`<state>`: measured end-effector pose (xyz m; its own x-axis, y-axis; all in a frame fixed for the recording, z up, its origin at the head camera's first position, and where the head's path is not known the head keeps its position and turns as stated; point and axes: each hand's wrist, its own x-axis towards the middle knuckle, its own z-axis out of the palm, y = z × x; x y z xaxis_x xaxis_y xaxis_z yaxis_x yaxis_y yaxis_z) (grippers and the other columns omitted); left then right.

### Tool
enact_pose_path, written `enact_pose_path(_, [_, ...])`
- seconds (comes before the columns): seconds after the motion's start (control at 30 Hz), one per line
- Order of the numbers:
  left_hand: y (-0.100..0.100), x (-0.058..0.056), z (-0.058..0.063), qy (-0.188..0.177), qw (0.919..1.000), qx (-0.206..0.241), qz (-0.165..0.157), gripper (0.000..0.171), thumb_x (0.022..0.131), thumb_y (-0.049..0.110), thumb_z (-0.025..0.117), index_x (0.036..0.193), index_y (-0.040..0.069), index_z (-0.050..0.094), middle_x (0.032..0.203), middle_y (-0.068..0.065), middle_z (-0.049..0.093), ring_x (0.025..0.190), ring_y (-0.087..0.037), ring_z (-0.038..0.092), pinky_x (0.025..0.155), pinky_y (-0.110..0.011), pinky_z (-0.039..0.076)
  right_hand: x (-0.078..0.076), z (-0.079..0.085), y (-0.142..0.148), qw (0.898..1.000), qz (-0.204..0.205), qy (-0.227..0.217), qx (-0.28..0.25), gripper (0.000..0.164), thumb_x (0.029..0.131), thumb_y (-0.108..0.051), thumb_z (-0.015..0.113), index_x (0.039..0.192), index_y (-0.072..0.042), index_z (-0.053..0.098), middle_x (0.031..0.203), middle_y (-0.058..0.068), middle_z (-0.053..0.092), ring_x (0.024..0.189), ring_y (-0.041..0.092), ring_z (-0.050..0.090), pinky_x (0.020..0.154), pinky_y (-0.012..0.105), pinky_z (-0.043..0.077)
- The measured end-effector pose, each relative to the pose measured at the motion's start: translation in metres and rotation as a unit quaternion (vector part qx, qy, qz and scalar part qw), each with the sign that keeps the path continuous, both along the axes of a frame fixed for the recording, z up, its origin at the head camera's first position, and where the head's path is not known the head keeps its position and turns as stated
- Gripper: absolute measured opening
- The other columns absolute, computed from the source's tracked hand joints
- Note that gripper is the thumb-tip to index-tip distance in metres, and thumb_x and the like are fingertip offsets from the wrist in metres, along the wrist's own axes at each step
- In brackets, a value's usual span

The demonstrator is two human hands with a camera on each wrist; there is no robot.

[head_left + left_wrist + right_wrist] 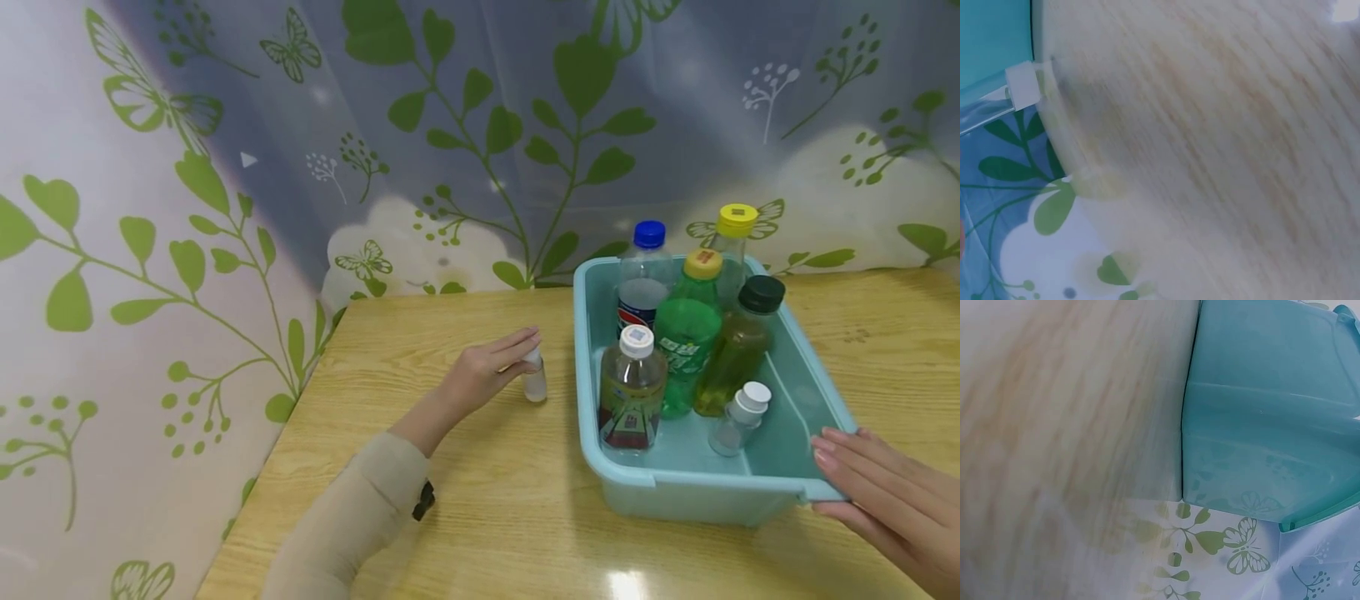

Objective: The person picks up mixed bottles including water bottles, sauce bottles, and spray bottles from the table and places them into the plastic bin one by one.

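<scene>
My left hand (487, 371) grips a small clear bottle (534, 387) by its upper part, over the table left of the bin. In the left wrist view the small bottle (1021, 86) shows a white end facing the tabletop. The light blue plastic bin (699, 487) has its near right corner between the fingers and thumb of my right hand (888, 492). Inside stand several drink bottles, including a green bottle (686, 333), and a small white-capped bottle (738, 421) leaning near the front. The right wrist view shows the bin's outer wall (1260, 425), without my fingers.
The bin stands on a wood-grain table (495, 517). Behind and to the left hangs a leaf-patterned cloth (450, 167). A bottle with a yellow cap (737, 220) and one with a blue cap (649, 234) rise above the bin's rim.
</scene>
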<state>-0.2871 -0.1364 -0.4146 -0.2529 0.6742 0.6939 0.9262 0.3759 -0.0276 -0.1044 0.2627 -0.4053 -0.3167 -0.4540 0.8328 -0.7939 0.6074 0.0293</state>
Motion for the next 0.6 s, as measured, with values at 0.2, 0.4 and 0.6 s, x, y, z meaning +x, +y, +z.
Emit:
enact_pose_path(0.2, [-0.002,0.002,0.01,0.017,0.9996,-0.002,-0.021,0.04,0.077,0.006,0.076,0.114,-0.005,0.066,0.117,-0.018,0.065,0.103,-0.023,0.066,0.087,-0.019,0.05,0.001,0.002,0.0,1.0,-0.008,-0.01,0.012,0.052,0.099,-0.038,0.046,0.111,0.009,0.067,0.127,0.011,0.059,0.13,0.011,0.044,0.11,0.023,0.029])
enact_pose_path(0.4, [-0.006,0.006,0.023,0.033,0.9985,0.003,-0.044,0.04,0.074,0.006,0.078,0.111,-0.005,0.067,0.114,-0.019,0.066,0.1,-0.022,0.067,0.085,-0.02,0.051,0.004,0.004,0.0,0.999,-0.016,-0.02,0.025,0.052,0.1,-0.037,0.044,0.111,0.009,0.066,0.131,0.009,0.056,0.132,0.011,0.043,0.11,0.022,0.028])
enact_pose_path(0.6, [-0.01,0.01,0.037,0.037,0.9974,-0.011,-0.061,0.04,0.076,0.006,0.077,0.113,-0.005,0.067,0.114,-0.019,0.066,0.101,-0.021,0.067,0.086,-0.019,0.051,0.003,0.002,0.002,1.0,-0.007,-0.014,0.024,0.052,0.099,-0.037,0.045,0.112,0.009,0.066,0.129,0.012,0.058,0.132,0.012,0.043,0.111,0.023,0.028])
